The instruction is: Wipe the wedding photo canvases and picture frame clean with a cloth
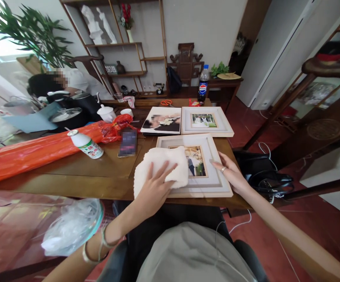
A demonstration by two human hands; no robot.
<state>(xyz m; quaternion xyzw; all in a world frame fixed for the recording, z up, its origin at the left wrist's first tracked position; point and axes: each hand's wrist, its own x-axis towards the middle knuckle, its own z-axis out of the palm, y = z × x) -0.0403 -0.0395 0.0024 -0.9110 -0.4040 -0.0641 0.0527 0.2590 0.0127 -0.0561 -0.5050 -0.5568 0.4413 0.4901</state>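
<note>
A light wooden picture frame [224, 184] with a wide pale mat lies face up at the table's front edge. Its photo [198, 160] is partly covered by a fluffy white cloth [146, 164]. My left hand [155, 190] presses down on this cloth with its fingers spread, some fabric bunched between them. At the frame's right side, my right hand [228, 172] grips the edge, a ring on one finger. Behind lies a second framed photo [203, 121], and beside it a photo panel [161, 120] lies flat.
Left on the table are a white can [84, 144], a phone [128, 143] and a long red plastic-wrapped bundle [49, 147]. Farther back are orange-handled scissors [166, 103] and a cola bottle [203, 84]. A person [67, 80] is beyond the pots. A black bag [264, 176] sits at right.
</note>
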